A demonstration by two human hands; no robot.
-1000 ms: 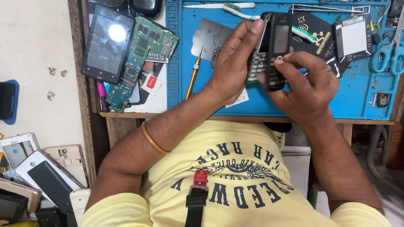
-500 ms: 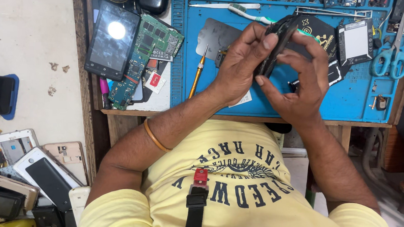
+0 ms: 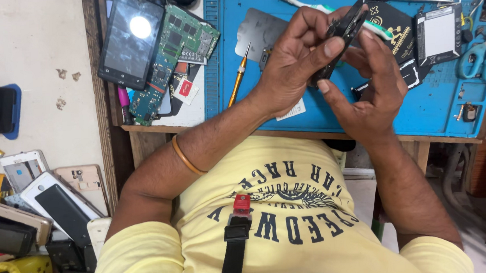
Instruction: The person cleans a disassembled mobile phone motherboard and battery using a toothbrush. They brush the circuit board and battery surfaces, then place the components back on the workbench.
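Blue repair mat (image 3: pixel 331 114) on wooden bench, scissors (image 3: pixel 481 60) at its right edge. Above it, small black phone (image 3: pixel 342 35) gripped edge-on — left hand (image 3: pixel 292 66) wrapped round, right hand (image 3: pixel 373 97) pinching its lower side.

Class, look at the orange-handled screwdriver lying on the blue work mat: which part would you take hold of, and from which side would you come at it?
Probably the orange handle of the screwdriver, pinched across its width from above. It lies flat and slanted on the blue mat, so only its top and sides are free. Come from the mat's left edge, since the left hand holding the small black phone sits close on the other side.
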